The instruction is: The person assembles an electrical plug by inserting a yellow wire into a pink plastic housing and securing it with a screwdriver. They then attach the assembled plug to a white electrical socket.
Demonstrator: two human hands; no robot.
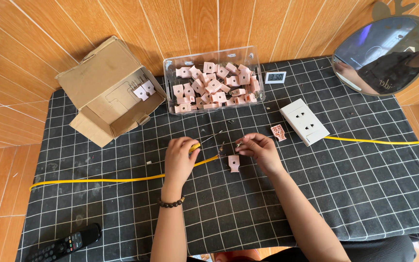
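Looking down from the head camera: nearest the viewer, a black remote control (64, 244) lies at the near left edge of the dark grid-patterned cloth (355, 194). Both forearms reach forward over the cloth's middle. The left hand (180, 157), with a bead bracelet at the wrist, is clenched around a yellow-handled screwdriver (204, 141); its thin shaft points away and to the right, toward the other hand. The right hand (260, 150) pinches a small metal part between thumb and fingertips; the part is too small to identify. A pink plug piece (234, 163) lies on the cloth just between the two hands, touching neither as far as can be told, and nearer the right hand. A yellow cable (98, 180) runs left to right beneath the hands, its long axis crossing the whole cloth; its bared end sits near the screwdriver tip. Just beyond the right hand lie a second pink piece (278, 132) and a white socket block (304, 122). Farther back stand a clear bin of pink pieces (214, 82), an open cardboard box (110, 90), a small white digital display (275, 77) and an oval mirror (389, 53). Open cloth lies to the right and in front of the hands.
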